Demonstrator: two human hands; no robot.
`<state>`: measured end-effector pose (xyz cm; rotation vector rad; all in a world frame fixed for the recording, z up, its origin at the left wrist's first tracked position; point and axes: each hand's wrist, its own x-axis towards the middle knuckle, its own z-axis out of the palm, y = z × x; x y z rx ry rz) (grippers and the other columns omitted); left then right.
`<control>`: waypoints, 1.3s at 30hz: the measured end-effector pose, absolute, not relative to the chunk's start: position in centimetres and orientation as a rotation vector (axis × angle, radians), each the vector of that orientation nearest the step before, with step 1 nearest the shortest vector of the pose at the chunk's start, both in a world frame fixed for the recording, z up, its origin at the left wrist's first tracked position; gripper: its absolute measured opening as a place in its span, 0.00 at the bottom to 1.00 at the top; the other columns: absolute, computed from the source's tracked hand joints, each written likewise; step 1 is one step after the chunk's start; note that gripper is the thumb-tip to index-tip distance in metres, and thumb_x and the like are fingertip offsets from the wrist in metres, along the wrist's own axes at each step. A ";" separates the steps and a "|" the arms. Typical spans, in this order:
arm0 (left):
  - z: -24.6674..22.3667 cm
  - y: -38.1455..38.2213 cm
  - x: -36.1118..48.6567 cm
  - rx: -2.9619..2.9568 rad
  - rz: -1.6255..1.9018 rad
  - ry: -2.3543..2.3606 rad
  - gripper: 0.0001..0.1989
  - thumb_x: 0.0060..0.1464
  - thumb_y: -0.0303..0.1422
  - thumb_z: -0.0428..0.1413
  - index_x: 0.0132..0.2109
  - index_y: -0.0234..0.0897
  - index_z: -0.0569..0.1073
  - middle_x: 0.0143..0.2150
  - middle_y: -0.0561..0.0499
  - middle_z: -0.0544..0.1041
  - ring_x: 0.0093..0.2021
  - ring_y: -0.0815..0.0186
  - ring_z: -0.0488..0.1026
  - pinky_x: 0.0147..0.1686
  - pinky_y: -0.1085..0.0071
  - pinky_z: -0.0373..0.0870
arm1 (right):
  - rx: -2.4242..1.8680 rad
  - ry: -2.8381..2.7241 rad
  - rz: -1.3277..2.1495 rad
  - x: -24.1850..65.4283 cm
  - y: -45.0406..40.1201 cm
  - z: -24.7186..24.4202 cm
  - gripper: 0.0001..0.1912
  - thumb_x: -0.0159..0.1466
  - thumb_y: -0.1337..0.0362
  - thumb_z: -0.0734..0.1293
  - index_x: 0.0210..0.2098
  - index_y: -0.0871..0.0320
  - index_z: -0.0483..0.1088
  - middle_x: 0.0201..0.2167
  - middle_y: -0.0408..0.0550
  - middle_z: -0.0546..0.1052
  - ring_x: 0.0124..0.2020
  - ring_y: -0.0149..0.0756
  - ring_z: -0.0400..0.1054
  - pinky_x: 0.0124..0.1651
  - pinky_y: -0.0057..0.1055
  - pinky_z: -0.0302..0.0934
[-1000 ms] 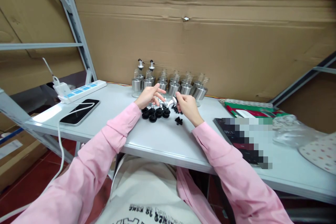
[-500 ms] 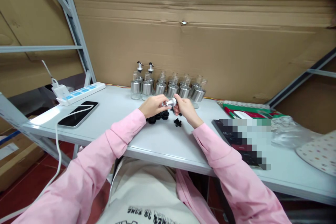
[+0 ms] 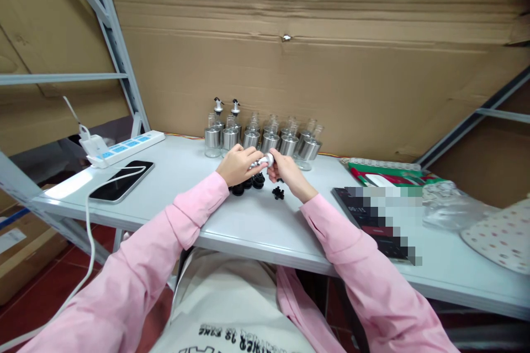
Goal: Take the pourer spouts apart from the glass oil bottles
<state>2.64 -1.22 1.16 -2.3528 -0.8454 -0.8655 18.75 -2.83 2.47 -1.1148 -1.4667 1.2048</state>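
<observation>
Cardboard (image 3: 256, 77) stands behind the table (image 3: 256, 226). I see left hand (image 3: 238, 165) and right hand (image 3: 287, 172), fingers curled, both holding one silvery spout (image 3: 267, 160).

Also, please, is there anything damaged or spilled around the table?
Yes, the cardboard behind the bottles has a small torn hole and creases, unlike its smoother parts. I see no spill on the table.

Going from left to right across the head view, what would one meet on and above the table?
White plastic power strip with blue sockets, bare left hand, shiny silver part, bare right hand, dark flat device, white dotted item with curved edge.
</observation>
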 end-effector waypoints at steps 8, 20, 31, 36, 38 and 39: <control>1.5 -0.8 2.3 -2.478 -0.991 -0.899 0.22 0.64 0.43 0.37 0.38 0.34 0.70 0.34 0.50 0.76 0.28 0.69 0.64 0.38 0.68 0.55 | -0.981 -1.330 1.152 17.9 -2.6 1.7 0.27 0.55 0.42 0.63 0.16 0.57 0.53 0.11 0.34 0.52 0.12 0.20 0.45 0.15 0.22 0.42; 3.0 -0.3 1.0 -2.508 -1.038 -0.972 0.22 0.62 0.44 0.39 0.36 0.36 0.70 0.30 0.52 0.75 0.28 0.67 0.59 0.41 0.67 0.56 | -0.870 -1.416 1.019 17.0 -3.0 2.8 0.26 0.54 0.41 0.61 0.18 0.58 0.59 0.14 0.38 0.60 0.16 0.24 0.56 0.21 0.24 0.53; 4.0 -0.4 0.8 -2.903 -1.457 -1.308 0.18 0.56 0.42 0.45 0.25 0.35 0.63 0.16 0.59 0.56 0.20 0.73 0.54 0.25 0.74 0.54 | -0.970 -1.740 0.452 17.1 -2.8 3.0 0.18 0.64 0.54 0.56 0.23 0.57 0.62 0.19 0.41 0.68 0.24 0.29 0.62 0.33 0.26 0.55; 3.6 -0.3 0.8 -3.074 -1.816 -1.457 0.20 0.52 0.47 0.48 0.23 0.36 0.57 0.15 0.60 0.52 0.16 0.76 0.49 0.18 0.75 0.46 | -0.938 -1.902 0.166 17.6 -2.3 2.5 0.13 0.64 0.57 0.57 0.32 0.58 0.66 0.26 0.46 0.72 0.30 0.34 0.65 0.37 0.28 0.57; 3.5 -0.1 0.8 -3.123 -1.886 -1.500 0.21 0.51 0.48 0.49 0.22 0.36 0.57 0.14 0.60 0.51 0.15 0.77 0.48 0.16 0.75 0.44 | -0.909 -1.955 0.046 17.8 -1.8 2.0 0.13 0.65 0.57 0.57 0.35 0.59 0.66 0.30 0.49 0.73 0.32 0.36 0.67 0.38 0.30 0.58; 3.4 0.0 0.8 -3.133 -1.902 -1.531 0.22 0.51 0.49 0.50 0.22 0.36 0.58 0.14 0.61 0.51 0.14 0.77 0.47 0.16 0.76 0.43 | -0.892 -1.981 -0.012 18.0 -1.6 1.9 0.14 0.65 0.56 0.56 0.37 0.60 0.67 0.32 0.51 0.74 0.33 0.37 0.67 0.39 0.31 0.58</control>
